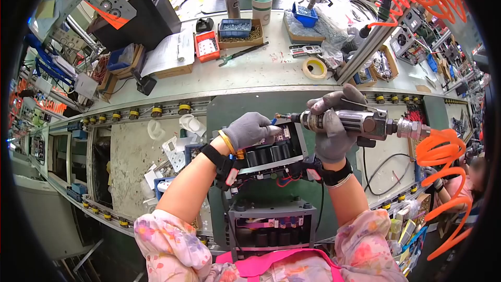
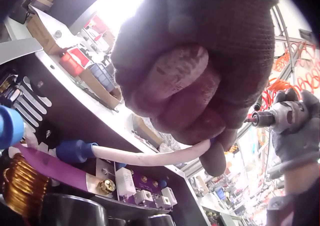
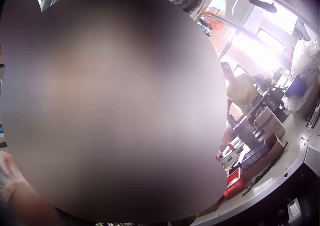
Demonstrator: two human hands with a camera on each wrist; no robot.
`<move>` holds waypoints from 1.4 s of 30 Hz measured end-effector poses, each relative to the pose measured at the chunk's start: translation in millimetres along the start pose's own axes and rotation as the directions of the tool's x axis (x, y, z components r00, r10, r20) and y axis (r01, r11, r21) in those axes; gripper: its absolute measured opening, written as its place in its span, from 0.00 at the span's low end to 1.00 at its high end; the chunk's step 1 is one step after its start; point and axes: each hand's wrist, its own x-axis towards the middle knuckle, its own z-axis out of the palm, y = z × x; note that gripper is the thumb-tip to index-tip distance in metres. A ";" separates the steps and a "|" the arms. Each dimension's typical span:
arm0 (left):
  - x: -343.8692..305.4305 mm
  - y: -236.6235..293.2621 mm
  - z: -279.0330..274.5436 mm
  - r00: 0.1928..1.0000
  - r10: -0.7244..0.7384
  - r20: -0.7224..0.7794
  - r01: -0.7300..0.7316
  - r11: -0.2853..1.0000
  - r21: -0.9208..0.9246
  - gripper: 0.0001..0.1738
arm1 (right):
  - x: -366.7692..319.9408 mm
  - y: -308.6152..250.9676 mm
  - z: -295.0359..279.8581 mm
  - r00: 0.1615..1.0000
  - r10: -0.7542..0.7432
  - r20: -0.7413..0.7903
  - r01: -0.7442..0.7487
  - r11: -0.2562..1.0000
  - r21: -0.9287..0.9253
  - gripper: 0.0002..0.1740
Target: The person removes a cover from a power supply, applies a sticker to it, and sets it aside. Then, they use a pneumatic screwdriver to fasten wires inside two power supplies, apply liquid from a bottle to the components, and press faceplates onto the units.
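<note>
My gloved left hand (image 1: 249,131) is over an open electronic unit, its fingers curled round the blue-sleeved end of a white cable (image 2: 145,156). The cable's other end runs into a blue sleeve (image 2: 74,151) beside a purple strip (image 2: 52,167) and a copper coil (image 2: 25,183). Black capacitors (image 1: 269,154) stand in a row inside the unit's case (image 1: 299,141). To the right, my gloved right hand (image 1: 334,130) grips an air screwdriver (image 1: 360,124), its bit pointing left toward the left hand. A large blur hides most of the right wrist view.
An orange coiled hose (image 1: 443,151) hangs from the tool's rear. A second unit (image 1: 274,219) stands nearer my body. Behind lie a red tray (image 1: 207,46), a blue screw bin (image 1: 235,27) and a tape roll (image 1: 314,68). Roller rails (image 1: 156,110) edge the bench.
</note>
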 end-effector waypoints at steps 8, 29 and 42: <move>1.2 7.7 11.7 0.998 -0.055 -0.008 0.055 0.961 0.271 0.20 | -12.3 11.3 -9.3 0.973 0.200 0.113 -0.188 0.976 -0.111 0.30; -0.4 -3.4 19.3 0.991 0.004 -0.131 0.042 0.938 0.345 0.24 | -21.3 30.6 -1.2 0.908 0.419 0.012 -0.408 0.890 -0.203 0.24; 25.6 -3.6 42.4 0.931 -0.005 -0.364 0.257 0.719 0.646 0.08 | -36.3 37.3 5.9 0.915 0.376 0.146 -0.330 0.906 -0.265 0.19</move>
